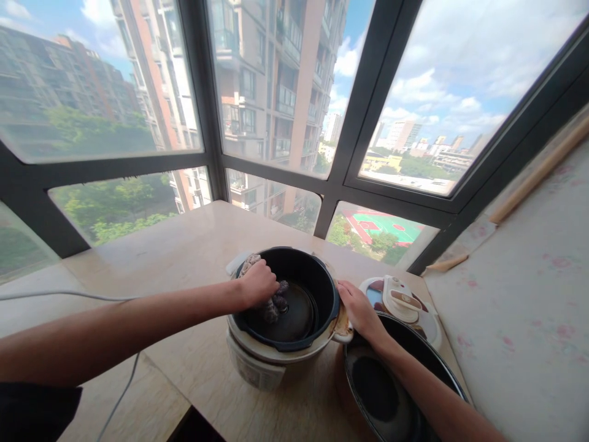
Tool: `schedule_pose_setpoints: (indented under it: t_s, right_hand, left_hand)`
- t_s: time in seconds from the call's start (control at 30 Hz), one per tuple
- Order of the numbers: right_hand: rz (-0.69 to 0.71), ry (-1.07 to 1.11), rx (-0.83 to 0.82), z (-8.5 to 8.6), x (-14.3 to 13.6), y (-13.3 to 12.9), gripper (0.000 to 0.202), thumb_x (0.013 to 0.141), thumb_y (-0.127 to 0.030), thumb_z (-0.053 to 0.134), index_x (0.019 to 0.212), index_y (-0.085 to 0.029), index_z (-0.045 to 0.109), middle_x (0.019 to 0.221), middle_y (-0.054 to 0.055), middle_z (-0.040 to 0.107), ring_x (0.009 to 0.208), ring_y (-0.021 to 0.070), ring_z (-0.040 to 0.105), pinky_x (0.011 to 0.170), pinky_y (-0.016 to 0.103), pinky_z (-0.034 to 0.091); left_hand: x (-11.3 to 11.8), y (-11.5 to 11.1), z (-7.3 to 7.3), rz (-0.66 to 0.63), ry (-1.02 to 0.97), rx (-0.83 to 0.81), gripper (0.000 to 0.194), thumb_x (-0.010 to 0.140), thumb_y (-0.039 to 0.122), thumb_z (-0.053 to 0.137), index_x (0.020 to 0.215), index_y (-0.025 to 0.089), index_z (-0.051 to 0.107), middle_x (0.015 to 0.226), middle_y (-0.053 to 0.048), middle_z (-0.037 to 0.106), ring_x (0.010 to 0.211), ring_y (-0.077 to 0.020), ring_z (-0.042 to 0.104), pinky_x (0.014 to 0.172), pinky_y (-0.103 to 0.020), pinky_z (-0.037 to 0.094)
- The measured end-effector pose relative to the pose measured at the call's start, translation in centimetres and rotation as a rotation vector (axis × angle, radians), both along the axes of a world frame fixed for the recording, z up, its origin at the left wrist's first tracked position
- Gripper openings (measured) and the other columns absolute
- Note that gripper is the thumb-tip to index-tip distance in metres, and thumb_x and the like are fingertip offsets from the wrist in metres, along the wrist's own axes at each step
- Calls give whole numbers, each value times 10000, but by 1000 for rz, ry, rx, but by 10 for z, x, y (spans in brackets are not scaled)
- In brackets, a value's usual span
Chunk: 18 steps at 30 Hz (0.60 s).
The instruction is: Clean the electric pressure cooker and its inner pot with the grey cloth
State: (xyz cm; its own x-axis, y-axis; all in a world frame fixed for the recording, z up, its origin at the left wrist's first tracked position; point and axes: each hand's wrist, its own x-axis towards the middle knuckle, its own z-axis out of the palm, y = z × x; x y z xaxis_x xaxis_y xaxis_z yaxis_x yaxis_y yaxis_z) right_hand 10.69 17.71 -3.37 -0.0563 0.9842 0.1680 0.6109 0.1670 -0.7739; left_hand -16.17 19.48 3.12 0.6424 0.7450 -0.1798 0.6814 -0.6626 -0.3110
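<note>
An electric pressure cooker (255,362) with a dark inner pot (299,307) stands uncovered on the stone ledge. My left hand (260,283) reaches over the pot's left rim, its fingers closed around a crumpled grey-brown cloth (272,310). Part of that cloth hangs down inside the pot, and a paler fold shows by the rim. At the cooker's right side, my right hand (361,307) grips the outer edge near the side handle; its fingertips are partly hidden.
A large dark pan (372,387) sits close on the right, under my right forearm. Behind it lies the cooker lid (402,301). A pale cable (69,295) crosses the ledge (184,252) on the left. Windows and a flowered wall (519,331) border the ledge.
</note>
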Motion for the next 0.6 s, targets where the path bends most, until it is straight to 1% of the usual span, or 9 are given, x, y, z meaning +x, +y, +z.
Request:
schedule_pose_setpoints:
  t_s: [0.13, 0.23, 0.3, 0.37, 0.5, 0.6]
  right_hand:
    - [27, -18, -8, 1, 1, 1, 397, 979, -387, 347, 1027, -232, 710, 1089, 100, 740, 1113, 282, 652, 1055, 458, 445]
    - [39, -17, -8, 1, 1, 1, 394, 984, -382, 343, 1023, -237, 708, 1069, 96, 740, 1111, 280, 652, 1054, 455, 440]
    - [42, -18, -1, 1, 1, 0, 396, 986, -375, 339, 995, -240, 711, 1040, 92, 741, 1110, 279, 653, 1053, 454, 440]
    - [41, -20, 4, 0, 1, 0, 398, 987, -373, 338, 987, -238, 712, 1046, 94, 741, 1112, 279, 654, 1053, 453, 441]
    - [33, -14, 7, -2, 2, 2, 390, 985, -379, 349, 1009, -242, 713, 1069, 90, 743, 1118, 277, 651, 1062, 452, 431]
    - [29, -21, 5, -3, 3, 3, 401, 980, -399, 345, 983, -240, 713, 1048, 93, 743, 1108, 282, 651, 1058, 456, 432]
  left_hand:
    - [-8, -2, 21, -131, 11, -130, 210, 645, 120, 714, 813, 240, 751, 845, -87, 773, 795, -256, 698, 727, -359, 408]
    - [-14, -5, 39, -187, -73, -233, 285, 603, 99, 690, 812, 277, 765, 847, -62, 773, 794, -254, 687, 723, -349, 426]
    - [-18, -7, 50, -178, -140, -300, 337, 572, 73, 667, 808, 290, 770, 829, -47, 767, 781, -249, 674, 723, -337, 438]
    - [-22, -7, 61, -150, -182, -368, 403, 565, 54, 629, 851, 295, 778, 833, -36, 762, 780, -240, 662, 714, -320, 447]
    - [-33, -11, 83, -66, -255, -523, 485, 565, 25, 556, 923, 269, 774, 847, -10, 747, 756, -203, 641, 665, -272, 452]
    - [-45, -20, 91, -45, -318, -556, 480, 560, 5, 526, 897, 249, 765, 833, -1, 738, 747, -188, 634, 668, -258, 457]
